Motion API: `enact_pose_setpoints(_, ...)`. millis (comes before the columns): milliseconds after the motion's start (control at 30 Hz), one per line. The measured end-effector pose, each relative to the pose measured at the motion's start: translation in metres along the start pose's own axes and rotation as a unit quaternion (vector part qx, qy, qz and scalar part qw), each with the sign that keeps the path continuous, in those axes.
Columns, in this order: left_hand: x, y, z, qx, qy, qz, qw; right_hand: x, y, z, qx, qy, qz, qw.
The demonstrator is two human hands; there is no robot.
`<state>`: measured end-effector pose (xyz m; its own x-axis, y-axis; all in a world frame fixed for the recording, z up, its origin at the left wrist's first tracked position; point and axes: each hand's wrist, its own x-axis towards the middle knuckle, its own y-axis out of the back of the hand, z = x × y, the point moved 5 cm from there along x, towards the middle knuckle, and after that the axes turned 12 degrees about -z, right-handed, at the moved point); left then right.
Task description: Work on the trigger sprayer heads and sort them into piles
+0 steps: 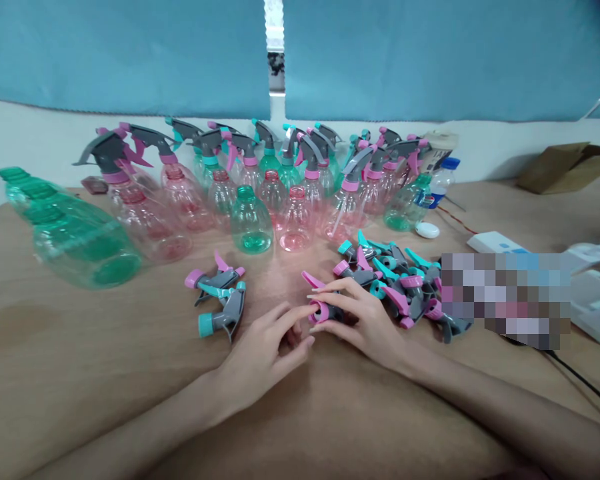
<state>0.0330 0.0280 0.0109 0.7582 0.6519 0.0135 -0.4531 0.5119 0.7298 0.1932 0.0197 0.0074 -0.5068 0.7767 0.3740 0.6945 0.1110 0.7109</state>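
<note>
My right hand (pixel 365 320) pinches a grey spray-trigger head with a pink collar (pixel 325 308) just above the wooden table (pixel 80 373). My left hand (pixel 263 353) lies beside it, fingers stretched toward the pink collar, fingertips touching or nearly touching it. Two more trigger heads, one pink-collared (pixel 213 279) and one teal-collared (pixel 223 317), lie left of my hands. A heap of several loose trigger heads (pixel 395 280) sits just right of my right hand. Behind stand open-necked bottles, a green one (pixel 251 223) and a pink one (pixel 296 223).
Several capped pink and green spray bottles (pixel 280 167) line the back by the white wall. Stacked green bottles (pixel 75 233) lie on their side at the left. A white round object (pixel 427 230), white boxes (pixel 500 243), a cardboard box (pixel 565 163) and cables occupy the right.
</note>
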Motion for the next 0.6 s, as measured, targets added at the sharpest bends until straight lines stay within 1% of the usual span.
enact_pose_setpoints(233, 0.0, -0.001, 0.001, 0.014, -0.022, -0.009, 1.0, 0.002, 0.002, 0.003, 0.038, -0.006, -0.027, 0.999)
enact_pose_setpoints(433, 0.003, 0.005, -0.001, 0.013, -0.045, -0.016, 0.999, 0.005, 0.001, -0.004, 0.042, 0.013, -0.069, 0.997)
enact_pose_setpoints(600, 0.002, 0.011, 0.001, 0.026, -0.041, 0.023, 0.999, 0.005, -0.001, -0.008, 0.036, 0.009, -0.072, 0.997)
